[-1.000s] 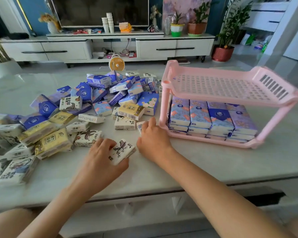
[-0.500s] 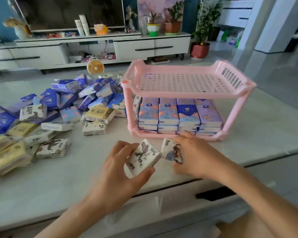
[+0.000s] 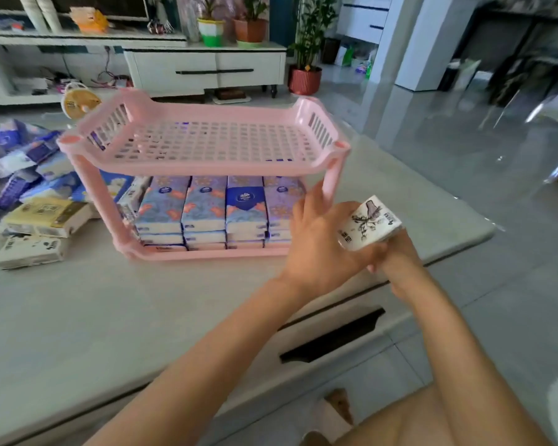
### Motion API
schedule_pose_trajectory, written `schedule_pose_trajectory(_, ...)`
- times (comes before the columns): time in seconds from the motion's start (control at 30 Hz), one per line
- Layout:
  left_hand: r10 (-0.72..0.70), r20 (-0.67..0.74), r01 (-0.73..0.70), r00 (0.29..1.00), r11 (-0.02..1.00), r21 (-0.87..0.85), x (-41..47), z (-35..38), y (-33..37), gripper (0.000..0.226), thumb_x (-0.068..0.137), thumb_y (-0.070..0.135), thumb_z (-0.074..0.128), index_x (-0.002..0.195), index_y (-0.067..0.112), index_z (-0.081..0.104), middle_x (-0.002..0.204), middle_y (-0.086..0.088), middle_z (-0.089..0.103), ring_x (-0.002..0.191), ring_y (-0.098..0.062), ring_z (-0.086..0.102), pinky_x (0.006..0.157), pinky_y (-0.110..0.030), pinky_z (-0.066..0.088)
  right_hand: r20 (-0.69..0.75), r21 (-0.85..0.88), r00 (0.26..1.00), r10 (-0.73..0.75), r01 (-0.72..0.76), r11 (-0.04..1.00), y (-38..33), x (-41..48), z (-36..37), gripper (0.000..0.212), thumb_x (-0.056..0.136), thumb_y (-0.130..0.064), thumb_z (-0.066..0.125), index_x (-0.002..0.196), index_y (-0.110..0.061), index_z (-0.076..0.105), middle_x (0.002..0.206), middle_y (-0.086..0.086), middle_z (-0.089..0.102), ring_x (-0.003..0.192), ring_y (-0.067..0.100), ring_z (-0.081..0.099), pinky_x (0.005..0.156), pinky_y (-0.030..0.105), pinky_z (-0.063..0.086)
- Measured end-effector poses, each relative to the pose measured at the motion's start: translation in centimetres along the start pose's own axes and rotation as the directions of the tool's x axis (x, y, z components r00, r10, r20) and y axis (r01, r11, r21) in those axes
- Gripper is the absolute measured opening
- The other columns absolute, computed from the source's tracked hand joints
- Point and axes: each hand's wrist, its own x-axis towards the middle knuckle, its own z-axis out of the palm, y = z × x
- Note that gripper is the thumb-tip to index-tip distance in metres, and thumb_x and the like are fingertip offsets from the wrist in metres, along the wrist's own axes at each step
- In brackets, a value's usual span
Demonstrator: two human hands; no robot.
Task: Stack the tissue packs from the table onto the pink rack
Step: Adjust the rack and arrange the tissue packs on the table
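The pink rack (image 3: 207, 170) stands on the table (image 3: 110, 317). Its top shelf holds nothing, and the bottom shelf carries rows of blue tissue packs (image 3: 203, 207) in low stacks. Just right of the rack's front right post, both hands meet around white tissue packs (image 3: 369, 223) printed with ink drawings. My left hand (image 3: 319, 243) holds them from the left, its fingers reaching up beside the post. My right hand (image 3: 397, 259) grips them from below and is mostly hidden behind them.
A heap of loose tissue packs (image 3: 36, 201), blue, yellow and white, lies left of the rack. A small yellow fan (image 3: 76, 103) stands behind the rack's left corner. The table's right edge is close to my hands. A TV cabinet (image 3: 207, 70) and potted plants stand beyond.
Both hands have carried their white packs from the front of the rack to its right end and brought them together. The view has swung right.
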Motion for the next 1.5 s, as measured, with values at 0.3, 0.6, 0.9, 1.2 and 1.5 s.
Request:
schedule_pose_trajectory(0.3,0.056,-0.121,-0.035,0.991,0.986,0.164,-0.5,-0.7,-0.5,0.065,0.055,0.066,0.045,0.096,0.022,0.07,0.084,0.006,0.038,0.087,-0.016,0.027,0.077,-0.029,0.024,-0.008,-0.05,0.996,-0.085,0.084,0.995,-0.9,1.2,1.3,0.009,0.085,-0.009,0.054,0.093,-0.013,0.057,0.085,0.002,0.057,0.077,0.016,0.056,0.075,0.029,0.048)
schedule_pose_trajectory(0.6,0.057,0.057,-0.068,0.997,0.974,0.214,-8.2,-8.3,-1.5,0.055,0.061,0.062,0.059,0.104,0.028,0.064,0.091,0.014,0.046,0.094,-0.013,0.032,0.086,-0.025,0.028,0.122,-0.012,0.982,-0.145,0.148,0.989,-1.7,-1.8,2.0,0.057,0.08,-0.016,0.069,0.124,-0.036,0.039,0.094,0.001,0.05,0.052,0.016,0.053,0.043,0.023,0.045)
schedule_pose_trajectory(0.9,0.019,0.104,-0.04,0.994,0.977,0.21,-14.7,-14.7,-2.0,0.052,0.059,0.057,0.063,0.107,0.049,0.045,0.11,0.031,0.043,0.108,0.005,0.036,0.087,0.005,0.024,0.226,0.095,0.901,-0.37,0.358,0.929,-0.9,-6.4,4.4,0.048,0.075,-0.016,0.075,0.103,-0.032,0.04,0.091,-0.003,0.062,0.064,-0.002,0.057,0.063,0.015,0.046)
schedule_pose_trajectory(1.2,-0.061,-0.131,0.07,0.989,0.996,0.063,-18.7,-14.2,-2.9,0.045,0.061,0.043,0.066,0.105,0.038,0.056,0.105,0.011,0.048,0.093,-0.003,0.053,0.076,-0.004,0.039,0.02,0.045,0.784,-0.621,0.62,0.784,0.1,-10.3,9.2,0.053,0.07,-0.032,0.076,0.106,-0.028,0.038,0.097,-0.008,0.055,0.076,0.006,0.057,0.07,0.011,0.045)
schedule_pose_trajectory(1.5,-0.141,-0.169,0.14,0.975,0.99,-0.019,-20.0,-13.2,-3.7,0.045,0.062,0.041,0.067,0.106,0.044,0.054,0.101,0.015,0.05,0.088,-0.007,0.057,0.067,-0.01,0.044,0.143,-0.183,0.721,-0.678,0.693,0.697,0.4,-10.4,10.8,0.05,0.074,-0.042,0.067,0.112,-0.021,0.041,0.102,-0.002,0.056,0.089,0.013,0.055,0.078,0.022,0.046)
